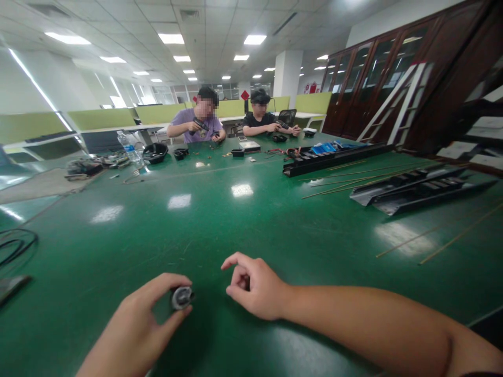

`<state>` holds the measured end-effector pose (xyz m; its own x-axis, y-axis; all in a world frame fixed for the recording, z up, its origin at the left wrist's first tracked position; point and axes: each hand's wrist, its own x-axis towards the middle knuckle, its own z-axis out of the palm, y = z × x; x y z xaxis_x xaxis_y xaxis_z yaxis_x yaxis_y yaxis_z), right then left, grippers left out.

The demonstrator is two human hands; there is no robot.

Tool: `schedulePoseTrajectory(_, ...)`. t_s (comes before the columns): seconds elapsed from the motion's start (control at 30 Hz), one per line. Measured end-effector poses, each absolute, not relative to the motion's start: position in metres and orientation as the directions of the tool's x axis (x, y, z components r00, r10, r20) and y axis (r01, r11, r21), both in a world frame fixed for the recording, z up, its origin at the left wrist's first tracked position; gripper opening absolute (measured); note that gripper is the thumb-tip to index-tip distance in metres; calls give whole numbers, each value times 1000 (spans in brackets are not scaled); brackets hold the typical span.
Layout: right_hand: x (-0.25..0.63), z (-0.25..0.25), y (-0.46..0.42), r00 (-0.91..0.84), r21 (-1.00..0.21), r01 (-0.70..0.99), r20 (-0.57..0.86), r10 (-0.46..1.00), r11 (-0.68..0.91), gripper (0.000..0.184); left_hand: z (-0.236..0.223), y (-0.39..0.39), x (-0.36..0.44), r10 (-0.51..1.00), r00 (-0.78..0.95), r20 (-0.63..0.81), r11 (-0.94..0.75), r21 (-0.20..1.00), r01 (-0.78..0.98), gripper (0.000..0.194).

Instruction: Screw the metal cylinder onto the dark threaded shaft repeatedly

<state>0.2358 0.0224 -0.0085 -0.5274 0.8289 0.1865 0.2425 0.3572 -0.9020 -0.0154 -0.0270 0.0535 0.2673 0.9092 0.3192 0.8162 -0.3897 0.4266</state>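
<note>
1. While the left hand point(133, 327) sits low at about 7 o'clock, its thumb and fingertips pinch a small round dark part point(182, 298) with a silvery face, gripping it by the rim.
2. At about 6 o'clock, the right hand point(255, 287) is curled almost shut, with thumb and forefinger forming a small loop. It holds nothing visible and is near the left hand without touching it. Its bare forearm point(365, 319) runs off toward 4 o'clock.
3. Beneath both hands, a glossy green desk point(251, 235) stretches ahead. Coiled black cable point(15, 246) lies at 9 o'clock, and a flat dark object point(11, 288) sits at the left edge of view, near 8 o'clock.
4. Around 2 o'clock lie long black slotted trays point(422, 191) and thin wooden sticks point(459, 233).
5. Near 12 o'clock, at the far end, two seated people work. One, in a lilac T-shirt point(196, 125), holds a dark tool in both hands; the other wears a black T-shirt point(261, 118).
6. At about 11 o'clock stand a water bottle point(129, 149) and a black bowl point(155, 153).
7. Beyond the desk at 1 o'clock are dark wooden glass-fronted cabinets point(377, 78), with a white ladder point(393, 104) leaning against them.
</note>
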Motion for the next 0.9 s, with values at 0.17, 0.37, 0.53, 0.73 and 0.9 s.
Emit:
schedulePoseTrajectory(0.17,237,-8,23,-557,-862,306,184,810,405,45,49,2,33,926,373,64,-349,525,776,17)
schedulePoseTrajectory(0.37,235,-7,26,-558,-847,333,178,811,415,38,31,3,27,925,373,70,-334,619,711,15)
schedulePoseTrajectory(0.53,235,-8,28,-545,-855,319,188,817,409,37,20,5,21,923,373,93,-338,658,673,21)
schedulePoseTrajectory(0.73,236,-7,29,-519,-888,278,183,835,367,35,10,6,23,908,396,134,-376,676,633,29)
schedulePoseTrajectory(0.9,236,-10,30,-507,-878,254,236,829,406,40,3,3,23,924,343,169,-364,660,657,33)
